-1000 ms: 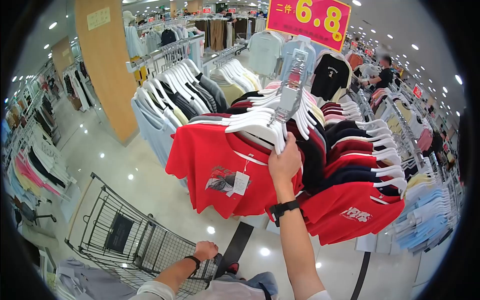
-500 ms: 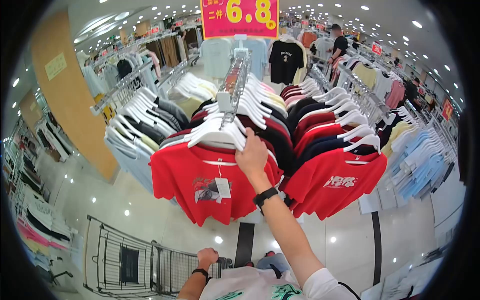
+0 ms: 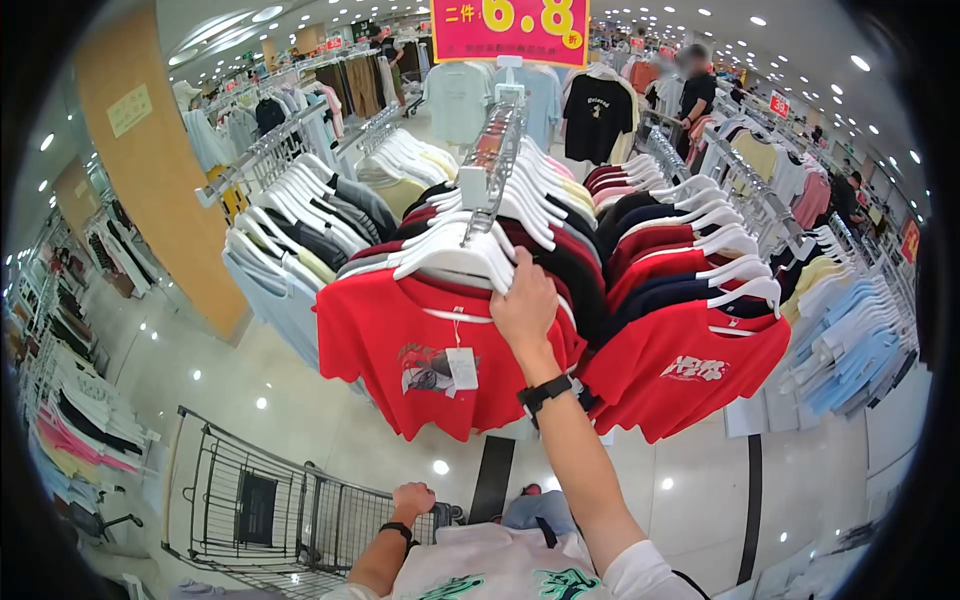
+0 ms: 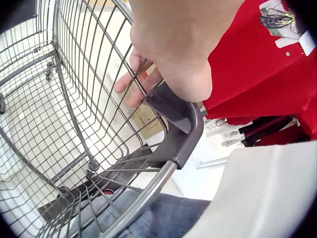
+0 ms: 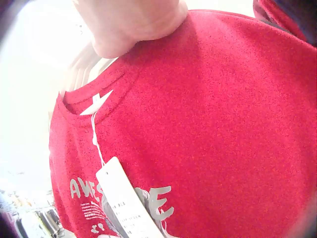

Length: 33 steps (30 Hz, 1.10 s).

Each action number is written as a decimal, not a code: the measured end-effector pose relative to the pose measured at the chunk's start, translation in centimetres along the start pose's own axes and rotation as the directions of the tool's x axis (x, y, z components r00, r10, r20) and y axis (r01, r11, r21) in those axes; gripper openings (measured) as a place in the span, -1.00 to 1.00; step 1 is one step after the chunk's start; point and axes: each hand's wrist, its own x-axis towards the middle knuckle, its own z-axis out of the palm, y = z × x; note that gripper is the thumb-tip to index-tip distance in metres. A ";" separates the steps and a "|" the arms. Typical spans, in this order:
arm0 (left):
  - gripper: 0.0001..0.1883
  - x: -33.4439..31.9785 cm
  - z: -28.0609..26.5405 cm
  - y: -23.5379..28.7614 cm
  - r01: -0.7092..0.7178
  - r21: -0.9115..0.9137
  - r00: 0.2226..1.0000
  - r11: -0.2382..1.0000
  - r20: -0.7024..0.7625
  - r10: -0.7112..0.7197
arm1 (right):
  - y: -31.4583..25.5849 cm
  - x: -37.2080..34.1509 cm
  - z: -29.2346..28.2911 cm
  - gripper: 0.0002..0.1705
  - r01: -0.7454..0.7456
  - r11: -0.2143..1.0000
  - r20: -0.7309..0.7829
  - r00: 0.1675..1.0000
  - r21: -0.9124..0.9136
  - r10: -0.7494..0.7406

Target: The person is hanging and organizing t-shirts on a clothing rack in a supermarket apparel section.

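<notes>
At the front of the rack, my right hand (image 3: 525, 303) grips the right arm of a white hanger (image 3: 462, 258). From that hanger hangs a red T-shirt (image 3: 375, 318) with a grey print and a white price tag (image 3: 462, 369). In the right wrist view the hand sits at the shirt's shoulder, beside the collar; the fingertips are hidden. Lower down, my left hand (image 3: 413, 497) holds the end of a wire shopping cart (image 3: 310, 510). The left wrist view shows its fingers (image 4: 140, 95) bent over the cart's dark plastic corner (image 4: 174, 126).
A second red T-shirt (image 3: 690, 370) heads the neighbouring row. Light blue tops (image 3: 275, 300) hang at the left, near a tan pillar (image 3: 160, 170). Over the rack stands a pink price sign (image 3: 510, 30). A person in black (image 3: 697, 95) stands farther back.
The head view has swung to the right, so the racks appear farther left than a second ago. Both hands keep their hold, the right on the hanger and the left on the cart.
</notes>
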 end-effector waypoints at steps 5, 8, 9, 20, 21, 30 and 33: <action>-0.52 0.2 -0.8 0.4 0.009 -0.027 0.999 1.000 -0.031 -0.009 | -0.2 0.2 -0.4 -0.31 -0.020 1.000 0.065 0.998 0.004 0.020; -0.52 0.0 -0.4 0.1 0.024 -0.036 0.999 0.999 -0.043 -0.025 | -0.1 -0.4 -1.7 -0.35 0.017 0.999 0.078 0.997 0.044 -0.020; -0.53 0.1 -0.5 0.0 0.019 -0.034 0.999 0.999 -0.044 -0.021 | -0.3 -0.2 -2.1 -0.37 0.019 0.998 0.103 0.994 0.068 -0.026; -0.52 1.3 -0.5 -0.3 0.026 -0.004 0.999 1.000 -0.043 -0.026 | -0.8 -0.7 -4.0 -0.33 0.019 0.995 0.091 0.996 -0.102 -0.009; -0.52 1.1 -0.8 -0.2 0.027 -0.010 0.999 1.000 -0.041 -0.027 | -0.7 -0.6 -3.9 -0.33 0.026 0.995 0.080 0.997 -0.093 -0.019; -0.50 1.7 -1.0 -0.7 -0.003 -0.021 0.998 1.000 -0.063 0.001 | -0.4 -0.6 -1.3 -0.41 0.012 0.999 -0.004 1.000 -0.039 -0.012; -0.49 1.9 -1.1 -0.6 0.005 -0.019 0.998 1.000 -0.061 -0.006 | -0.8 -0.6 -0.6 -0.40 -0.008 1.000 -0.003 1.000 -0.015 0.008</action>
